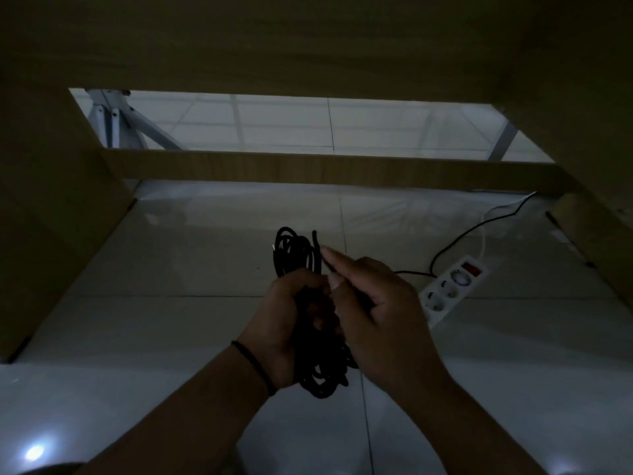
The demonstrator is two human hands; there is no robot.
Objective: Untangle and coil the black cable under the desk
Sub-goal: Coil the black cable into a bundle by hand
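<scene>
The black cable [294,250] is gathered into a bundle of several loops above the tiled floor under the desk. My left hand [286,323] grips the middle of the bundle; loops stick out above it and hang below it. Just to the right, my right hand [376,303] pinches a loose strand of the same cable between thumb and forefinger, its free end pointing up beside the loops. A dark band circles my left wrist.
A white power strip [454,286] with a red switch lies on the floor to the right, with a thin black lead [479,224] and a white cord running back from it. Wooden desk panels [51,217] close both sides; a low crossbar [308,166] spans the back.
</scene>
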